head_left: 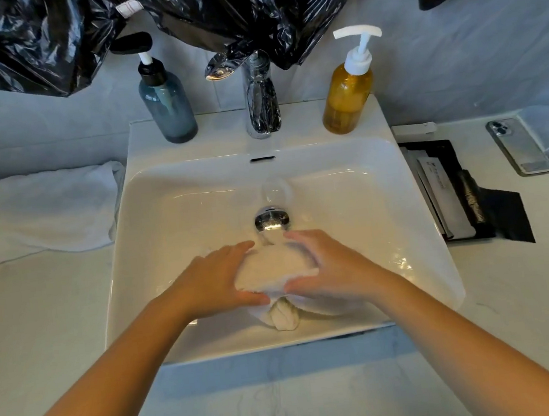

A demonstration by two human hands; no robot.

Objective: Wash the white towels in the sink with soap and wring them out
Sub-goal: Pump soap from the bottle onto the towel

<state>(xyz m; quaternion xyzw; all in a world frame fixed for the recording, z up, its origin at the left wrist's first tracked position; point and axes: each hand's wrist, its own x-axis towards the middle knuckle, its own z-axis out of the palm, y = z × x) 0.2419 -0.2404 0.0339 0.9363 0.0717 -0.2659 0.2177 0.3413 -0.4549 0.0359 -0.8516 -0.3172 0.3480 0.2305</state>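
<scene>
Sink basin (171, 219): left hand (212, 278), right hand (329, 265) clasp towel (274, 266), apparently crosswise.

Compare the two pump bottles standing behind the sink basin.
The blue-grey bottle stands left of the tap, the amber bottle right of it. The blue-grey bottle has a black pump, the amber bottle a white one. Both stand upright on the rear ledge of the sink, untouched.
</scene>
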